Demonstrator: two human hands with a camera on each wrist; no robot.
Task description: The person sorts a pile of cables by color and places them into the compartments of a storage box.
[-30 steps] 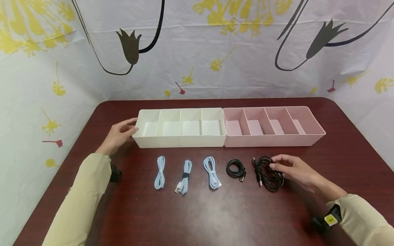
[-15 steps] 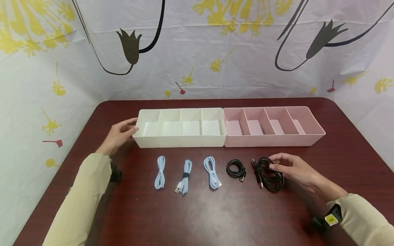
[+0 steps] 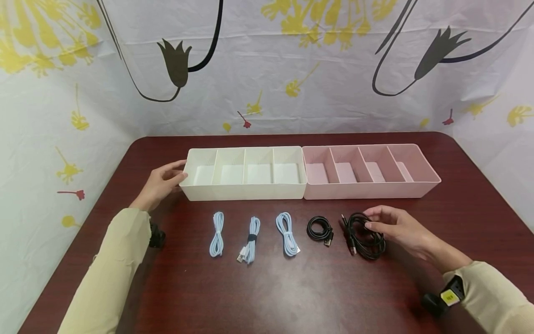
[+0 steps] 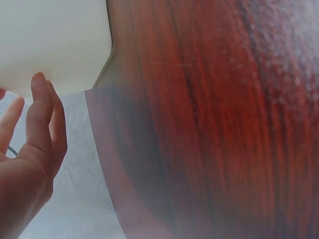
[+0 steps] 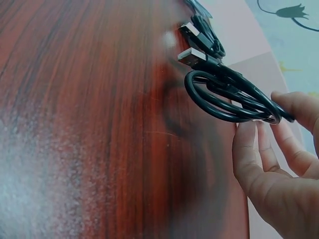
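My right hand (image 3: 400, 232) pinches the outer edge of a coiled black USB cable (image 3: 369, 246), thumb on top and fingers beneath. In the right wrist view the coil (image 5: 224, 107) hangs above the table, its metal plug pointing away from the hand. Straight fingers of my left hand (image 3: 160, 184) touch the left end of a white divided organizer box (image 3: 246, 191). In the left wrist view the fingertips (image 4: 40, 82) rest against the box's end wall (image 4: 60, 45).
A pink divided box (image 3: 371, 190) adjoins the white one. In front lie a smaller coiled black cable (image 3: 314, 237) and three bundled light-blue cables, at left (image 3: 216, 241), centre-left (image 3: 252, 227) and centre (image 3: 287, 236). A patterned cloth (image 3: 267, 69) hangs behind the dark-red table (image 3: 267, 297).
My right hand has shifted slightly left and away from me, and the black cable it pinches has shifted a little with it. The left hand and both boxes have stayed put.
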